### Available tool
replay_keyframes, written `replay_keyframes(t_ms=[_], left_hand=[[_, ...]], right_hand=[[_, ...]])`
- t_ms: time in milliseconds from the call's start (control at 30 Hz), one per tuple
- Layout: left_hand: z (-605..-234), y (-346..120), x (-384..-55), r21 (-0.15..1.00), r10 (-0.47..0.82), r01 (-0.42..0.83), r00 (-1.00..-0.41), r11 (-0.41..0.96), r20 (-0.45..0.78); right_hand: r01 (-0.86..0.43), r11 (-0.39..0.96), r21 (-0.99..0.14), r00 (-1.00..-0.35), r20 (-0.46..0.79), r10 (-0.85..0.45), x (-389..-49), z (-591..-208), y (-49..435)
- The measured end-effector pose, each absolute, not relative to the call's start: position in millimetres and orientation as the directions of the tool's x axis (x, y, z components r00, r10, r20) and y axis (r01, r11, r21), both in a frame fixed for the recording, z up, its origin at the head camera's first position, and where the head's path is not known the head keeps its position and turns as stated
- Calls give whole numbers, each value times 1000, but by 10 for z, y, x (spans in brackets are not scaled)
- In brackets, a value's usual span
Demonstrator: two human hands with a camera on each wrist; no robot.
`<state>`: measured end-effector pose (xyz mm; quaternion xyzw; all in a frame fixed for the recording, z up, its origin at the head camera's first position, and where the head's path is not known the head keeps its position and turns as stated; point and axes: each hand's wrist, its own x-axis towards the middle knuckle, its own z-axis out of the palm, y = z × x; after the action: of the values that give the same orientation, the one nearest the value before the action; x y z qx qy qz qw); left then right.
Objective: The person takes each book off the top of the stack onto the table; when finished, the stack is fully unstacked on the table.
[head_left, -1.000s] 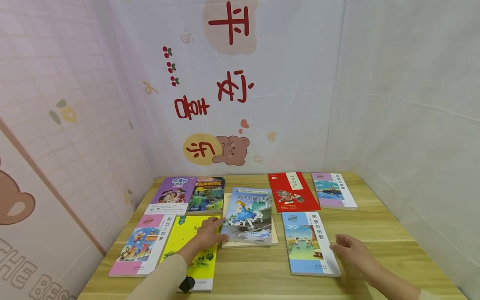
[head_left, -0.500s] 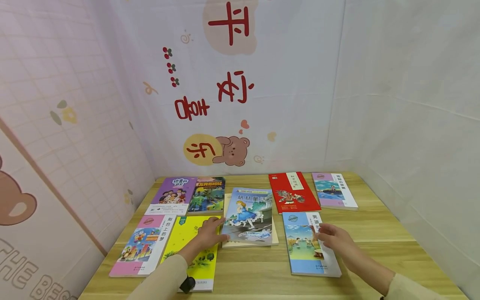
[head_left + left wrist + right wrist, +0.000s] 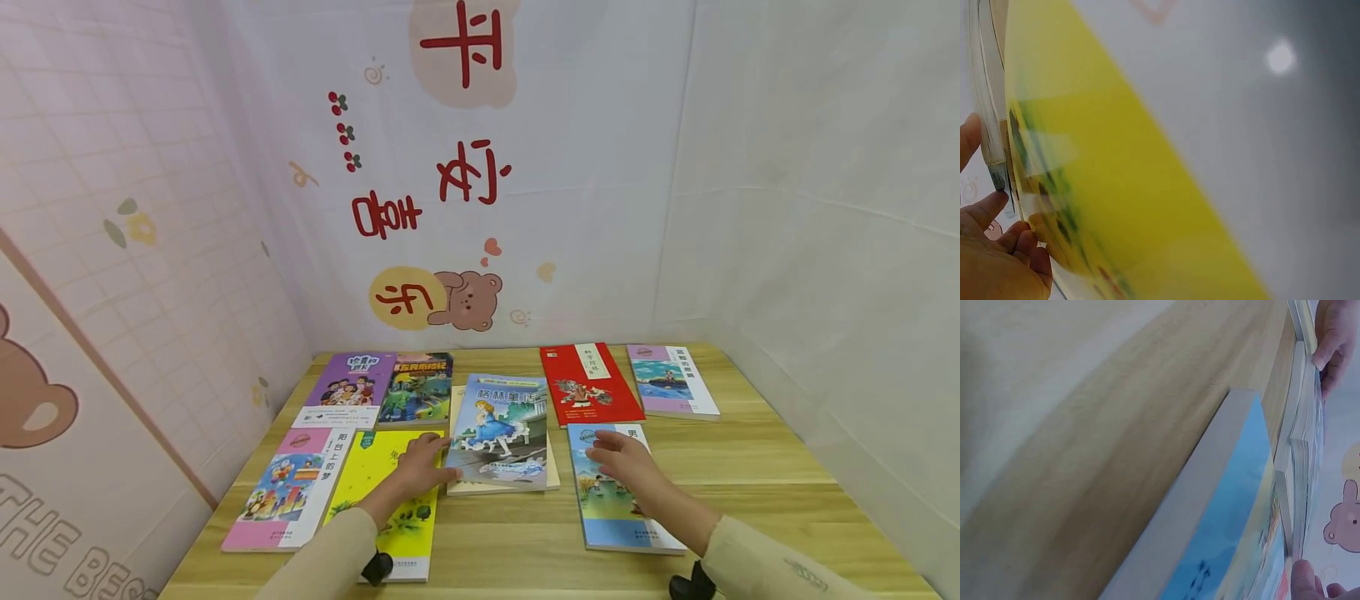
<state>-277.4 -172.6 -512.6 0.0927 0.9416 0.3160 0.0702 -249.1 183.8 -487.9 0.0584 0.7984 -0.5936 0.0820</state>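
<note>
A blue-grey storybook (image 3: 510,433) with a girl in a blue dress lies on a cream book (image 3: 553,477), whose edges stick out beneath it. My left hand (image 3: 416,473) reaches over a yellow book (image 3: 411,542), its thumb and index fingertip right at the storybook's left edge. The left wrist view has those fingertips (image 3: 1000,199) beside the page edges, with the other fingers bent against the yellow cover. Over a light blue book (image 3: 622,535) hovers my right hand (image 3: 641,477), fingers relaxed and holding nothing. In the right wrist view its thumb (image 3: 1302,578) appears at the bottom right.
A red book (image 3: 592,392) and a purple-and-white book (image 3: 671,383) lie at the back right. A purple book (image 3: 348,379), a dark green book (image 3: 416,392) and a pink book (image 3: 285,492) are at left. White printed cloth (image 3: 585,208) encloses the wooden table (image 3: 510,542).
My right hand has moved left, from beside the light blue book's right edge to above its cover. My left hand and the books have stayed in place.
</note>
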Motion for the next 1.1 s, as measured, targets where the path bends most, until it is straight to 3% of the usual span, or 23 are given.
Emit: replay_keyframes(t_ms=[433,1100], left_hand=[[-5144,-1723,-2792,611,200,107,-976,784,-86],[-5167,-1758,-2786,639,200,95,-975,763,-93]], right_hand=[[196,231,-953,-979,-202,-2,-2799,-4970,1443],[193,245,-950,-978,-207,-36,-2833,-5127,1267]])
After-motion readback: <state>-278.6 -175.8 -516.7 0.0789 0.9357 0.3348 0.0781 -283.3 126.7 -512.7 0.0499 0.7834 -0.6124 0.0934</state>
